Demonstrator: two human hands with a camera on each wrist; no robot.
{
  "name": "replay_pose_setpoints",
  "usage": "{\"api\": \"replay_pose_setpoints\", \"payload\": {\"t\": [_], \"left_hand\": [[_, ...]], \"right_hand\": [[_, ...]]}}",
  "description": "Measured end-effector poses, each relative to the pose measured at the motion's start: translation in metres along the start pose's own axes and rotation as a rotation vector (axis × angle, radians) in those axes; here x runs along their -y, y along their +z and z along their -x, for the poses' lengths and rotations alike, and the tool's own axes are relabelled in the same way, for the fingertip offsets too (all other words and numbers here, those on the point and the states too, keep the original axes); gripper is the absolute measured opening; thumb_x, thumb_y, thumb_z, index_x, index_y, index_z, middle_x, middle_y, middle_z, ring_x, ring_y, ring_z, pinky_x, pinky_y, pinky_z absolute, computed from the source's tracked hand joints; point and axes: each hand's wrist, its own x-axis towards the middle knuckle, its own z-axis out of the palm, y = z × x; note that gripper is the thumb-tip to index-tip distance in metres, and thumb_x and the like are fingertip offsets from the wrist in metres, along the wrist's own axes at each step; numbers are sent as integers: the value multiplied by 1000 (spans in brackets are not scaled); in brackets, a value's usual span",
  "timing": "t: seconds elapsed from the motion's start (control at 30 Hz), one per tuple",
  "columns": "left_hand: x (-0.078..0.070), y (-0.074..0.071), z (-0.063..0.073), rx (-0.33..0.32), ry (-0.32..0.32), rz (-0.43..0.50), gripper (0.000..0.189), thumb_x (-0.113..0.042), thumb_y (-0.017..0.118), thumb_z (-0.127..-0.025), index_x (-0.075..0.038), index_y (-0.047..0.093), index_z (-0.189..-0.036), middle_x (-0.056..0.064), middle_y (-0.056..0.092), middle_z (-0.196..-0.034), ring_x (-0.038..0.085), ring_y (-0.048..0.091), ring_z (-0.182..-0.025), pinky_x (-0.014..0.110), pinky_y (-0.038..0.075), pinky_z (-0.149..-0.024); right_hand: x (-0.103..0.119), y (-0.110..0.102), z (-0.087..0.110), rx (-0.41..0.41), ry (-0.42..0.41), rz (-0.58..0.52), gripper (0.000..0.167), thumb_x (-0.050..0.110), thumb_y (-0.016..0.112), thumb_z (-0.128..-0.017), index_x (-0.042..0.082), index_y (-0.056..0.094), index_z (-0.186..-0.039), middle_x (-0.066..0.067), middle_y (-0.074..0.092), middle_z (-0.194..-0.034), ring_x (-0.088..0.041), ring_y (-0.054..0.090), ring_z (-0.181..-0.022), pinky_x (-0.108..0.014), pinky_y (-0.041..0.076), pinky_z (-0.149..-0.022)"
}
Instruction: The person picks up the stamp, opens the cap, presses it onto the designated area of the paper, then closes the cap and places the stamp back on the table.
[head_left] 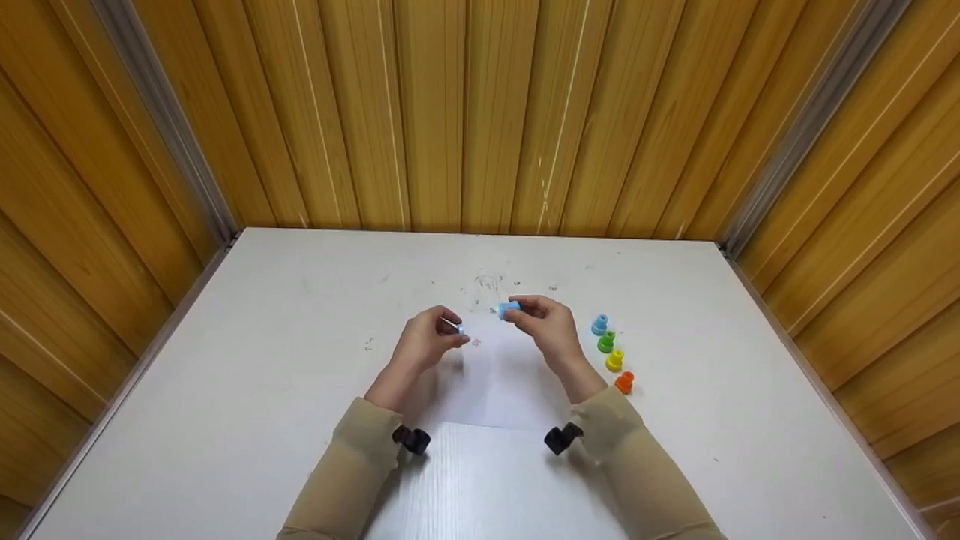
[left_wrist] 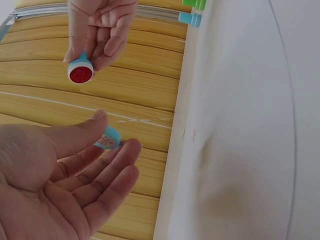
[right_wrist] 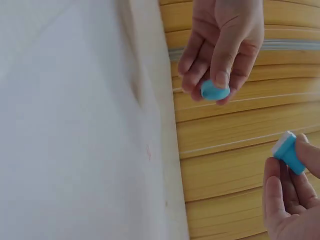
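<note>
My right hand (head_left: 551, 326) pinches a blue toy stamp (head_left: 508, 309) by its handle, above the paper. In the left wrist view the red stamping face (left_wrist: 81, 74) shows, ringed in white. My left hand (head_left: 427, 337) holds a small round blue cap (right_wrist: 215, 90) between thumb and fingers. Stamp and cap are apart, both raised off the table. Under the hands lies a white sheet of paper (head_left: 487, 405), with a small reddish mark (head_left: 476, 342) near its far end.
To the right of my right hand stand a blue stamp (head_left: 599, 324), a green stamp (head_left: 606, 342), a yellow stamp (head_left: 614, 360) and an orange stamp (head_left: 624, 382) in a row. Dark scuffs mark the white table (head_left: 300, 277). Wood-look panels (head_left: 465, 112) enclose it at the back and sides.
</note>
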Motion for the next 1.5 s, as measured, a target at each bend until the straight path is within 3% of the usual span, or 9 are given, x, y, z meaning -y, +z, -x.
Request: {"api": "replay_pose_setpoints", "payload": {"t": [0.13, 0.3, 0.6, 0.87, 1.17, 1.27, 1.37, 1.5], "left_hand": [[-4, 5, 3, 35, 59, 68, 28, -11, 78, -91, 1, 69, -114, 13, 78, -98, 21, 77, -86, 33, 63, -80], [-9, 13, 6, 75, 115, 110, 25, -12, 78, -92, 0, 70, -113, 12, 79, -97, 19, 76, -85, 32, 63, -79], [-9, 21, 8, 68, 161, 135, 24, -13, 79, -91, -2, 70, -110, 12, 79, -96, 18, 77, -84, 33, 64, -80], [-10, 22, 9, 51, 167, 145, 23, -13, 78, -91, -2, 70, -110, 12, 79, -96, 18, 76, -84, 34, 64, -82], [-11, 25, 11, -1, 234, 126, 19, -13, 81, -88, -2, 73, -102, 11, 80, -90, 17, 77, -79, 28, 63, -74], [-11, 24, 10, 12, 232, 117, 22, -15, 80, -89, -2, 73, -105, 11, 80, -93, 19, 77, -83, 29, 63, -76], [-11, 22, 9, 45, 200, 71, 35, -18, 80, -90, 0, 71, -118, 13, 80, -102, 24, 78, -93, 35, 64, -84], [-5, 17, 7, 92, 110, -89, 50, -17, 81, -89, 2, 65, -133, 17, 75, -119, 31, 72, -113, 44, 59, -100]], "right_hand": [[-11, -1, 10, 28, 116, -186, 36, 4, 73, -94, -7, 66, -128, -11, 75, -116, -14, 73, -102, -38, 56, -104], [-15, 3, 16, 57, 147, -249, 37, 1, 72, -94, -7, 65, -129, -8, 75, -114, -14, 73, -103, -36, 56, -104], [-22, 8, 19, 90, 130, -273, 36, -1, 73, -92, -10, 65, -126, -4, 77, -106, -12, 74, -100, -36, 57, -103], [-23, 11, 21, 87, 130, -298, 30, -3, 72, -92, -9, 68, -122, -2, 77, -101, -9, 73, -94, -21, 61, -88], [-25, 13, 23, 91, 114, -278, 31, -2, 71, -93, -9, 67, -123, -4, 77, -108, -10, 73, -99, -33, 59, -101], [-26, 11, 22, 83, 109, -255, 31, 0, 72, -93, -8, 68, -123, -6, 77, -110, -10, 73, -100, -35, 58, -102], [-26, 8, 19, 63, 116, -232, 32, 2, 74, -93, -6, 69, -123, -7, 77, -110, -11, 73, -100, -35, 59, -102], [-24, 1, 15, 33, 149, -236, 33, 5, 73, -94, -3, 68, -127, -8, 76, -115, -13, 73, -105, -33, 58, -101]]}}
